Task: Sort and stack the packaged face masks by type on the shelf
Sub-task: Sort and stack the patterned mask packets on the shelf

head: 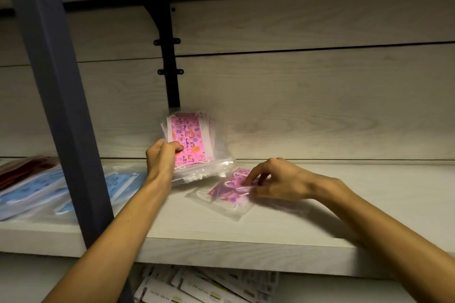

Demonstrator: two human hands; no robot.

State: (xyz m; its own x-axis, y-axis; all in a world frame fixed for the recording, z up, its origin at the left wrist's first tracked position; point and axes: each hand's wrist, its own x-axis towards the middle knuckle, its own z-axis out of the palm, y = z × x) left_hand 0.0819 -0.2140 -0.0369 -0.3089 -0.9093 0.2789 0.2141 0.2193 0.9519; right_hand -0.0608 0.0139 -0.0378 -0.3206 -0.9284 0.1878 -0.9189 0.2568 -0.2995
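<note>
Stack of pink cartoon-print face masks in clear plastic bags, propped upright near frame centre on the pale wood-grain shelf board, leaning back toward the panelled back wall. Gripped at its lower left corner by the left hand, fingers curled round the edge, thumb on the front. At four o'clock from that stack, just beside it: a single darker pink patterned mask in a clear bag, flat on the board, under the bent fingertips of the right hand; pinched or merely touched, cannot tell through blur. At nine o'clock, beyond the dark blue metal upright: light blue bagged masks, dark red bagged masks behind them. At six o'clock, below the board: white printed packets.
</note>
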